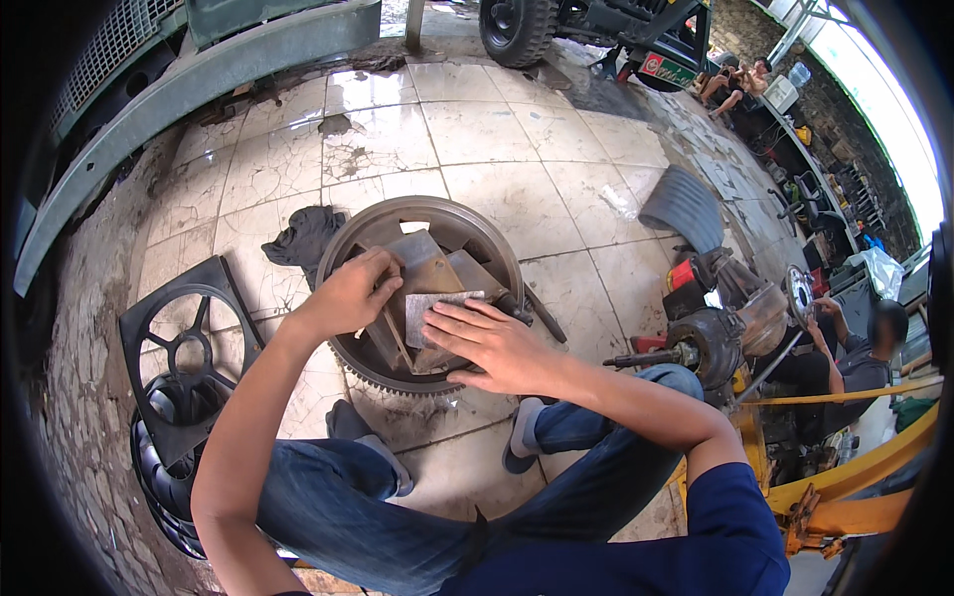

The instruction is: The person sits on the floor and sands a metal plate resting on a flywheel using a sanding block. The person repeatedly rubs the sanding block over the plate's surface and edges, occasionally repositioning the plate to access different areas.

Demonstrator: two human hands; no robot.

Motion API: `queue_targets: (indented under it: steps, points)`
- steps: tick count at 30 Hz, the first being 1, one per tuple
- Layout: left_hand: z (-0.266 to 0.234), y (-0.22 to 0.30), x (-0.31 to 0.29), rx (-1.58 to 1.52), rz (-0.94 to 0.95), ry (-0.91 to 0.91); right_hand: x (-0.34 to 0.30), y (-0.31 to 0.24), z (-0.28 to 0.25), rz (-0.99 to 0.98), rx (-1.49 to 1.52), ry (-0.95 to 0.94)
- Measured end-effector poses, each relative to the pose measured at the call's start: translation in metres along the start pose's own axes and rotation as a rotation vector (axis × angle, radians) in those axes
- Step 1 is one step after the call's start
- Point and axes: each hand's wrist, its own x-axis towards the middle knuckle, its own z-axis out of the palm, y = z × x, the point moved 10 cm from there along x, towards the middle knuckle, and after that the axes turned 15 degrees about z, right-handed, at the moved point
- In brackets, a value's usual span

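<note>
In front of me a large round metal flywheel [484,230] with a toothed rim lies on the tiles. Angled brown metal plates sit inside it. My left hand [356,290] is closed on the left edge of a metal plate [425,270] with a small hole. Under the fingers of my right hand [489,345] lies a grey, speckled piece of sandpaper [421,320]. That hand rests flat with its fingers stretched out, partly covering the sheet and the plate beneath. A small white scrap [413,227] lies near the flywheel's far rim.
A dark rod [546,316] lies right of the flywheel, a black cloth [303,236] at its left. A black fan shroud [189,363] stands left. Greasy machine parts [711,333] and a seated co-worker [863,358] are at right. A vehicle wheel [515,30] stands beyond.
</note>
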Motion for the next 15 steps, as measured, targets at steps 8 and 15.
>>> queue_targets:
  steps: [8,15]
  points:
    - [0.006,0.033,0.008,0.253,0.221,-0.073,-0.001,0.003,0.001,-0.013,-0.037,0.046]
    - [0.003,0.022,0.003,0.274,0.064,-0.078,0.003,0.010,-0.007,0.057,-0.051,0.022]
